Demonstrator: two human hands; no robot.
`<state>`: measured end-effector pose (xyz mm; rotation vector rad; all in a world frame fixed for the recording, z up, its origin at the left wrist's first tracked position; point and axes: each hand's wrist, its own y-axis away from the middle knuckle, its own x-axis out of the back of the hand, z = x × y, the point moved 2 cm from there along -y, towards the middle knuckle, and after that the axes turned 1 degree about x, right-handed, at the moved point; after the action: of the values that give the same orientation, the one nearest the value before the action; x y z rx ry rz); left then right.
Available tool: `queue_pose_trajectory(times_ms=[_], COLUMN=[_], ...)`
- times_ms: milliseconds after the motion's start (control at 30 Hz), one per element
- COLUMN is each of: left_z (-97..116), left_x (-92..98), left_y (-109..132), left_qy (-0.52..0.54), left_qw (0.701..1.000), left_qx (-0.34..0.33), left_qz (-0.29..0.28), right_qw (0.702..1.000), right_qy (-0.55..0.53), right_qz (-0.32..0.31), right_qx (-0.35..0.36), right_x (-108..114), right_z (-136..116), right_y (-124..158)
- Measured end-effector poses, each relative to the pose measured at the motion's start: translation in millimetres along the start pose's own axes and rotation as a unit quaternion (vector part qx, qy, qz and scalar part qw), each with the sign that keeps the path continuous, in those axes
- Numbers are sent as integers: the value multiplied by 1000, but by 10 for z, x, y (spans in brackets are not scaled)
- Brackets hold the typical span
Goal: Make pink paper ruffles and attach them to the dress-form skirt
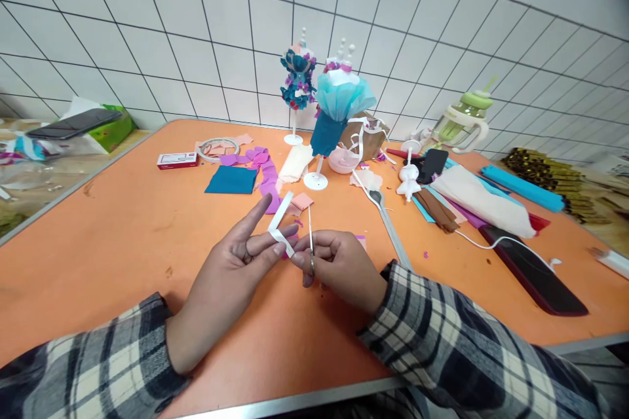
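A folded white strip point(281, 213) is pinched between the thumb and a finger of my left hand point(236, 262), while that hand's index finger points up and away. Close beside it, my right hand point(339, 262) is closed around a small pair of scissors point(310, 226), with the slim metal blades pointing up. The right fingertips are at the strip's lower end; whether they grip it too I cannot tell. Just beyond the hands lie a peach paper piece point(301, 203) and a purple crepe paper strip point(268, 177).
Behind stand a doll-like figure in a blue paper dress point(328, 134) and a teal-flowered one point(297, 78) on white stands. A teal paper square point(230, 180), tape roll point(217, 149) and red-white box point(177, 160) lie left. A bottle point(459, 121), paper rolls point(484, 196) and phone point(535, 272) are right.
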<state>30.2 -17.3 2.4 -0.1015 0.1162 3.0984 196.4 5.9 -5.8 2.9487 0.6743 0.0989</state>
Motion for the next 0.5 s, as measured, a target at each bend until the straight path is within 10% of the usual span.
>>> queue_pose_trajectory(times_ms=[500], left_z=[-21], left_x=[159], left_y=[-167], left_qy=[-144], left_qw=[985], left_qx=[5], left_qz=[-96], right_qw=[987], right_qy=[150], right_qz=[-27], right_qx=[-57], right_x=[236], right_z=[52], right_y=[-125])
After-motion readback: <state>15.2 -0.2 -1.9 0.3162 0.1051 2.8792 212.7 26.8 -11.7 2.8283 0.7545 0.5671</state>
